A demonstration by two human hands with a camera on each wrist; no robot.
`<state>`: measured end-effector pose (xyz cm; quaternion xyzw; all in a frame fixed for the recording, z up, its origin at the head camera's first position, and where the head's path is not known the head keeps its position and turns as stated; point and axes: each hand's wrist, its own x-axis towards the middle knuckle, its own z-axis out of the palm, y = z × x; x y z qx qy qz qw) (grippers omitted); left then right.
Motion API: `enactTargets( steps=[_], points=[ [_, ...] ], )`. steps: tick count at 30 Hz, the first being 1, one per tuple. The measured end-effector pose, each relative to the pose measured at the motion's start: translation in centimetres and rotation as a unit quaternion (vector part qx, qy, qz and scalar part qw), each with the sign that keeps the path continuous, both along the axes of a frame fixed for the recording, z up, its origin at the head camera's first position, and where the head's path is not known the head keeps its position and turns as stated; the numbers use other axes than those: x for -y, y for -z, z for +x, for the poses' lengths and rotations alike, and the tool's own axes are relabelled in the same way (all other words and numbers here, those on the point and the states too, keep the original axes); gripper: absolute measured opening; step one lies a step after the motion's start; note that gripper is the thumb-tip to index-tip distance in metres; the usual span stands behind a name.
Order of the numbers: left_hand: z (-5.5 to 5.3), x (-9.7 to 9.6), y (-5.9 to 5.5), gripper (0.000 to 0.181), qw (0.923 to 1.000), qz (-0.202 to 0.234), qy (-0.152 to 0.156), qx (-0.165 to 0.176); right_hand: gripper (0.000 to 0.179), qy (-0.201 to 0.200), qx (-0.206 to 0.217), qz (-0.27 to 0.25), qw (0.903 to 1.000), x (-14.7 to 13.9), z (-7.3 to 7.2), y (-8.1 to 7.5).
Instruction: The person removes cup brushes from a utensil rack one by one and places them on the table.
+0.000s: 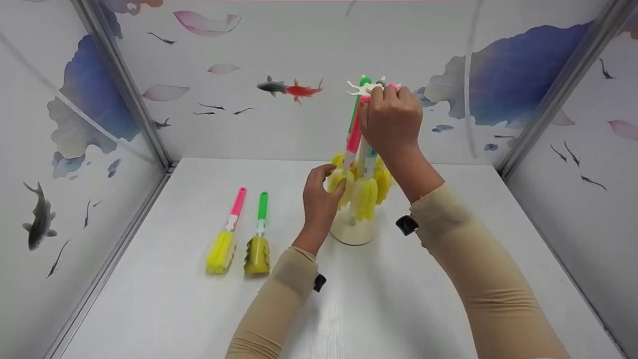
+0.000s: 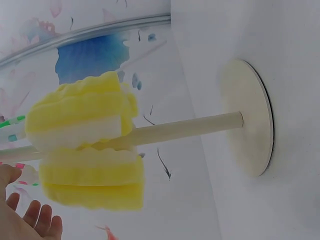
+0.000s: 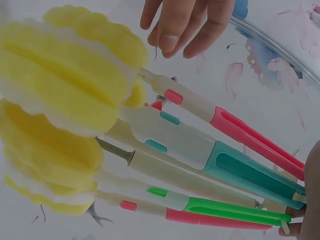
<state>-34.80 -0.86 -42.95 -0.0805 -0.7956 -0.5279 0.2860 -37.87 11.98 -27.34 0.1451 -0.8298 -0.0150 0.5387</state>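
Observation:
A cream stand (image 1: 355, 235) with a round base and upright pole carries several sponge bottle brushes by their handle ends. My right hand (image 1: 394, 117) grips the top of the stand, its fingers curled over the white hooks (image 1: 355, 89). In the right wrist view, a teal-handled brush (image 3: 255, 172), a green-handled brush (image 3: 235, 211) and pink-handled brushes (image 3: 255, 137) hang with yellow sponge heads down. Beside the nearest pink brush's sponge, my left hand (image 1: 319, 197) holds its fingers loosely bent, thumb apart. The left wrist view shows these fingertips (image 2: 45, 220) clear of the sponge heads (image 2: 90, 175).
Left of the stand, a pink-handled brush (image 1: 222, 249) and a green-handled brush with a yellow and dark sponge (image 1: 257, 254) lie on the white table (image 1: 164, 309). Patterned panels (image 1: 299, 129) with metal corner posts (image 1: 134, 94) enclose the back and sides.

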Motion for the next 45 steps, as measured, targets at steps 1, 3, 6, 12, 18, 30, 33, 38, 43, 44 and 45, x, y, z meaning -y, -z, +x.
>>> enactTargets(
  steps=[1,3,6,12,18,30,33,38,43,44,45],
  points=[
    [-0.1,-0.1,0.0,0.037,1.0000,-0.001,-0.001,-0.001,0.043,-0.001,0.000,0.002,1.0000,0.0,0.0,0.1],
    [-0.3,-0.4,-0.1,0.042,0.9999,-0.011,-0.003,-0.004,0.044,0.001,0.000,0.009,1.0000,0.0,0.1,0.2],
    [-0.6,-0.8,-0.1,0.048,0.9993,-0.034,-0.013,-0.005,0.044,0.007,0.001,0.019,0.9998,0.0,0.1,0.4],
    [-1.2,-1.3,-0.5,0.053,0.9971,-0.061,-0.034,-0.031,0.043,0.007,-0.007,0.025,0.9996,0.0,0.0,0.4],
    [-1.8,-1.5,-0.6,0.051,0.9945,-0.083,-0.052,-0.040,0.040,0.000,-0.015,0.023,0.9996,-0.1,-0.1,0.4],
    [-1.6,-1.4,-0.5,0.039,0.9870,-0.124,-0.082,-0.063,0.042,-0.019,-0.019,0.006,0.9996,-0.4,-0.1,0.4],
    [-1.3,-1.3,-0.3,0.041,0.9848,-0.130,-0.084,-0.079,0.042,-0.029,-0.019,-0.007,0.9994,-0.4,0.0,0.4],
    [-0.9,-1.0,-0.1,0.043,0.9805,-0.142,-0.097,-0.096,0.041,-0.039,-0.024,-0.014,0.9988,-0.3,0.0,0.4],
    [-0.6,-0.9,-0.1,0.043,0.9774,-0.146,-0.106,-0.110,0.040,-0.040,-0.028,-0.017,0.9987,-0.3,0.0,0.5],
    [-0.5,-0.8,-0.1,0.043,0.9773,-0.145,-0.106,-0.112,0.041,-0.041,-0.027,-0.019,0.9986,-0.3,0.0,0.4],
    [-0.5,-0.8,-0.1,0.043,0.9776,-0.142,-0.105,-0.114,0.041,-0.041,-0.027,-0.020,0.9986,-0.3,0.0,0.4]
  ],
)
